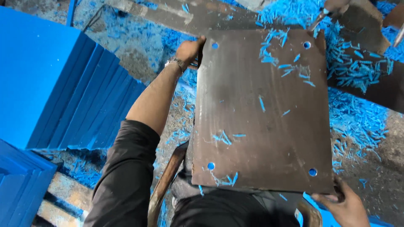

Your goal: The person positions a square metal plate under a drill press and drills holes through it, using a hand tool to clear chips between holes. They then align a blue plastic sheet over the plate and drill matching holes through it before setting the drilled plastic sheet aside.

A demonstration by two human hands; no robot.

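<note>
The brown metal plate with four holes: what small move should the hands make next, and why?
Probably tilt the metal plate a little so the blue shavings slide off. The left hand grips its far left corner and the right hand its near right corner, so both already hold it, and loose scraps lie on top.

Metal plate [261, 109]: dark brown, rectangular, a round hole near each corner. Lies flat, gripped at opposite corners, littered with blue shavings [275, 54].

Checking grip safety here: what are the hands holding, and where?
Both hold the brown metal plate: left hand at its far left corner, right hand at its near right corner.
</note>
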